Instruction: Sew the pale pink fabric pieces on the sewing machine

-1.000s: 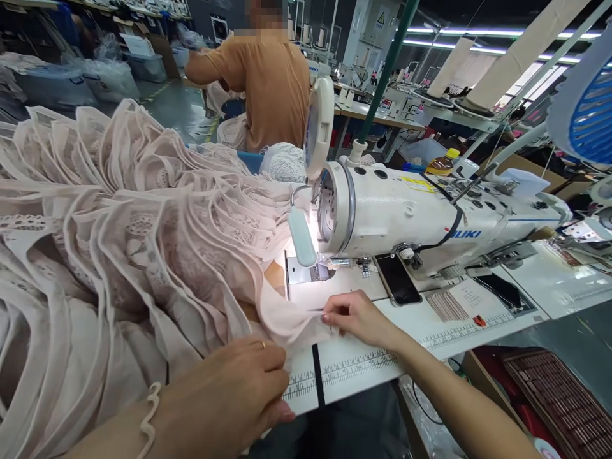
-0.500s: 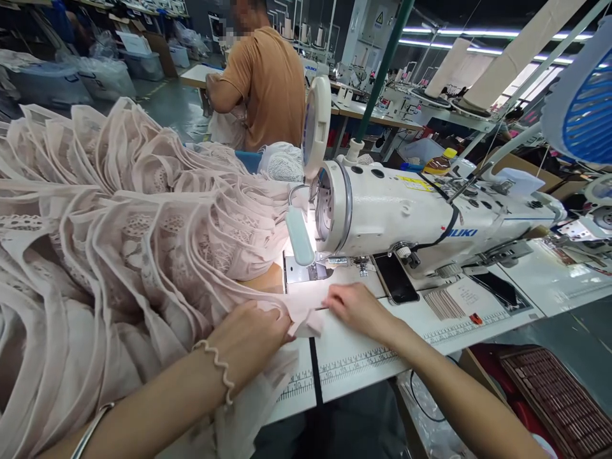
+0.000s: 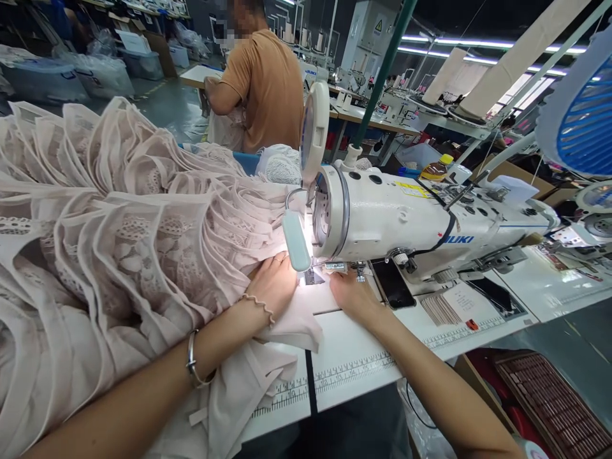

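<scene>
Lying lengthwise toward the white sewing machine (image 3: 406, 217), a pale pink sheer fabric piece (image 3: 291, 319) is being pressed flat by the spread left hand (image 3: 273, 282). It is being pinned at the needle side by the right hand (image 3: 351, 294), fingers together. A heaped pile of pink lace garments (image 3: 119, 217) is crowding the left.

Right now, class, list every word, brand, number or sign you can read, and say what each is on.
"UKI", first letter hidden: sewing machine.
Yellow label on it: too blurred.
Ruler marks on the table edge: too small.
Warning triangle on a far cabinet: unreadable.

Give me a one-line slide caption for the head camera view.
Both hands, left hand and right hand, press pale pink fabric flat at the needle of a white sewing machine.
</scene>
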`<state>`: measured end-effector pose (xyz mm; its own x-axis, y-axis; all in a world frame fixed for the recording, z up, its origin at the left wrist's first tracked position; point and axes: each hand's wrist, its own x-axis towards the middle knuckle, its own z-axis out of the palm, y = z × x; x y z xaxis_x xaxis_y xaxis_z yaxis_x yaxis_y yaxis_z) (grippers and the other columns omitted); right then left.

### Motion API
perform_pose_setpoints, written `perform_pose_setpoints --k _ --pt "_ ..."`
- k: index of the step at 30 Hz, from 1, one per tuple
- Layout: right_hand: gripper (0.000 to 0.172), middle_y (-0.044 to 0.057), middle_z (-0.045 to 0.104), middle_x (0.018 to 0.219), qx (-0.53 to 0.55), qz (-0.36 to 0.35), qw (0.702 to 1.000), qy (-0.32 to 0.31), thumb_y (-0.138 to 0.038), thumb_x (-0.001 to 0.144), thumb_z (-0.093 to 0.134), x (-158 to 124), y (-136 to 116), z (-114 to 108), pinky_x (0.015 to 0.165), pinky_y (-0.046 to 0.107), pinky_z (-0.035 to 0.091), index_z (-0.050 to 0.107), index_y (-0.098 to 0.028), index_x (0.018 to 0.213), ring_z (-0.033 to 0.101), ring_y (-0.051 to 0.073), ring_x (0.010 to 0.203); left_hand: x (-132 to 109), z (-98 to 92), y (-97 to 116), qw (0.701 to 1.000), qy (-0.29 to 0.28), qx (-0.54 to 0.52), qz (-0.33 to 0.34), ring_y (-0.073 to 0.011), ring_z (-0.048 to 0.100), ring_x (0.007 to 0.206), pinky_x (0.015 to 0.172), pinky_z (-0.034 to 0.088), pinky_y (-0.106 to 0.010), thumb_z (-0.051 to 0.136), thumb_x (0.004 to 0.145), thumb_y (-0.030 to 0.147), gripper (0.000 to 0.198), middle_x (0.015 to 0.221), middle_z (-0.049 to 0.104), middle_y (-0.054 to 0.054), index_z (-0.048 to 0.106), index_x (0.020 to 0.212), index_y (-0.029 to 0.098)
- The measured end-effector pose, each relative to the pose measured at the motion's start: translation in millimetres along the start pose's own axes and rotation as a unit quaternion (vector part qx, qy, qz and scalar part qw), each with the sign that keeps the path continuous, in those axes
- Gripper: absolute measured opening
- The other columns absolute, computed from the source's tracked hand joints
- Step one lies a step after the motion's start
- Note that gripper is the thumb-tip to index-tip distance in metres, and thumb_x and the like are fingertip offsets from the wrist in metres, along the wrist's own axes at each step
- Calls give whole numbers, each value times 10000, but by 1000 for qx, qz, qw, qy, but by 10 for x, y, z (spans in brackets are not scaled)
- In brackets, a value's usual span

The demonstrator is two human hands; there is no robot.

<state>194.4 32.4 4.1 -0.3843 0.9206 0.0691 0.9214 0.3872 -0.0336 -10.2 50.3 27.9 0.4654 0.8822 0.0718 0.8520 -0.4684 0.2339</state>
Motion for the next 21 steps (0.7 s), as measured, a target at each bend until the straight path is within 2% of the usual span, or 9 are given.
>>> perform_pose_setpoints --k 3,6,8,13,21 --pt "350 75 635 916 19 -27 999 6 -72 879 340 -43 -8 7 733 313 402 623 -207 1033 535 215 810 17 109 -93 998 13 -51 36 -279 566 1018 896 450 -400 434 862 153 209 1039 614 -110 555 1033 154" --pt "322 57 622 916 25 -26 999 -40 -93 877 345 -58 -25 -6 667 285 385 618 -221 991 522 202 779 26 191 -143 996 7 -74 48 -286 577 1014 922 455 -435 457 818 171 268 1044 624 -112 534 1073 152" --pt "347 78 633 978 8 -15 998 -63 -100 887 338 -56 -50 -21 663 297 392 621 -215 1051 536 219 817 24 222 -154 996 11 -76 51 -302 572 1040 940 450 -465 458 807 183 314 1063 623 -128 518 1113 139" --pt "452 128 644 1135 -9 -8 999 -51 -178 962 315 -54 -116 -47 809 381 442 486 -209 1380 573 262 971 23 238 -149 995 22 -82 59 -311 534 1108 955 444 -482 429 789 160 369 1070 609 -139 501 1150 131" --pt "524 116 621 1251 0 -11 997 -70 -137 941 332 -67 -87 -37 916 433 455 453 -252 1438 582 268 1052 45 265 -156 996 3 -80 50 -321 528 1119 962 442 -492 449 780 157 356 1073 601 -150 519 1128 131"
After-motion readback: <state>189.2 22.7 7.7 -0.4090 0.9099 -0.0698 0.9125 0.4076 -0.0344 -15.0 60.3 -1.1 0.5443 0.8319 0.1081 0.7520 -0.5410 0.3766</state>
